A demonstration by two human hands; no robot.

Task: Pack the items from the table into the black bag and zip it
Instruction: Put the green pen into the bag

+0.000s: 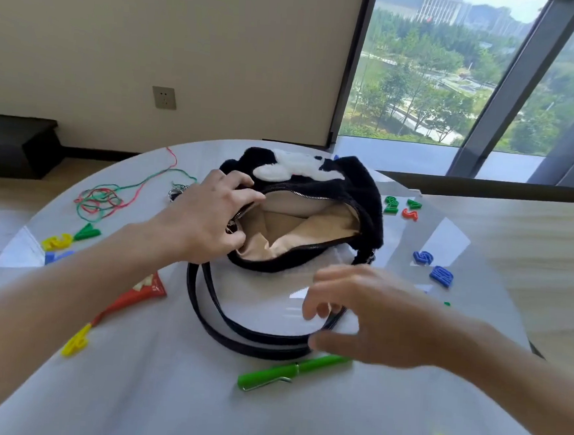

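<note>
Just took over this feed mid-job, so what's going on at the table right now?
A person is packing a black bag. The left hand holds its unzipped mouth open; the tan lining looks empty. The right hand hovers, open, over the strap, just above the green pen. The pen, plastic numbers, red packet and coloured string lie on the table.

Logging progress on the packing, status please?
Left hand holds black bag open, nothing inside. Right hand empty, above green pen. Strap loops beside pen.
</note>
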